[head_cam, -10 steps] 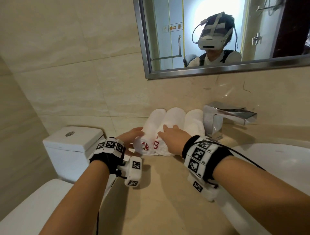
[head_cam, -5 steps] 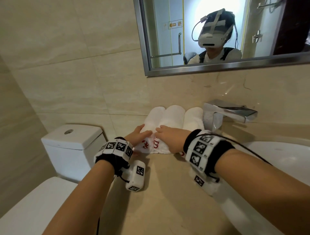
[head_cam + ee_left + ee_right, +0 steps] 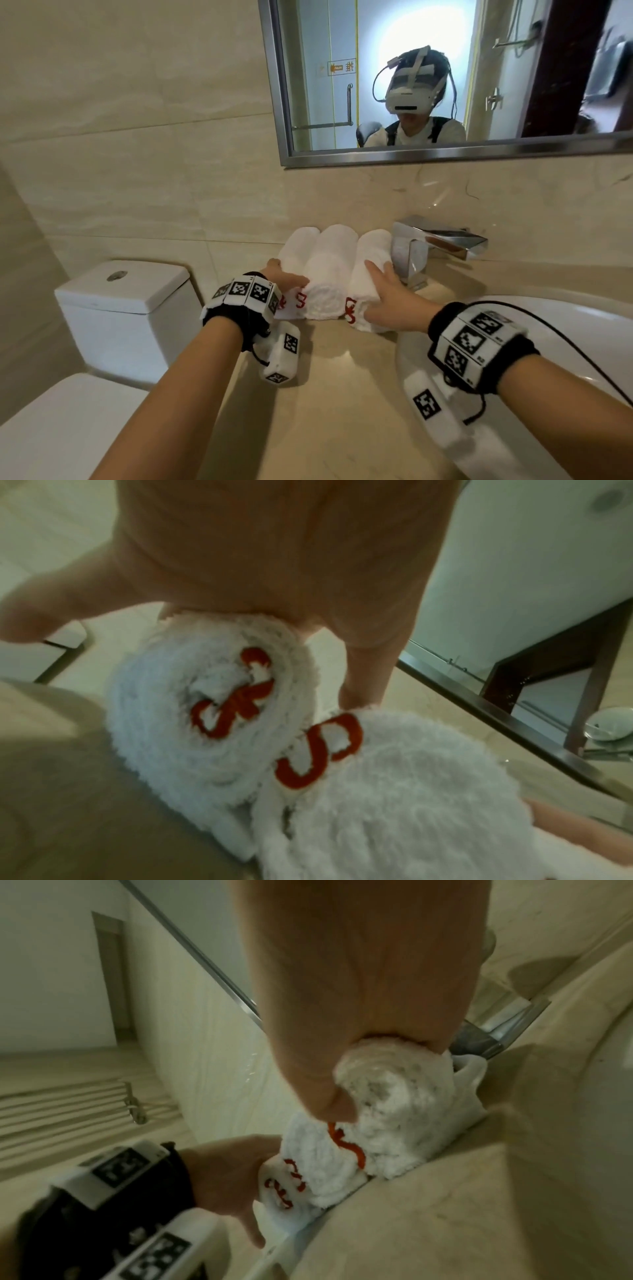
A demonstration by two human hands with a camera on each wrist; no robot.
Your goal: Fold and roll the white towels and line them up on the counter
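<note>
Three rolled white towels with red stitching lie side by side on the beige counter (image 3: 342, 394), their far ends at the wall. My left hand (image 3: 286, 279) lies over the left towel (image 3: 298, 246), with its fingers curled down into the gap beside the middle towel (image 3: 334, 260) and the thumb spread out to the left. In the left wrist view the left towel (image 3: 212, 710) shows its spiral end under my palm. My right hand (image 3: 387, 294) rests on the right towel (image 3: 370, 253), fingers straight along its top. In the right wrist view the thumb sits by the near end of that towel (image 3: 404, 1110).
A chrome faucet (image 3: 428, 246) stands right against the right towel. The white sink (image 3: 582, 325) curves under my right forearm. A toilet tank (image 3: 126, 301) sits lower, left of the counter's edge. A mirror frame (image 3: 445, 157) hangs above.
My right hand has moved from the middle towel to the right one. My left hand has slid further over the left towel. The three rolls stay in their row.
</note>
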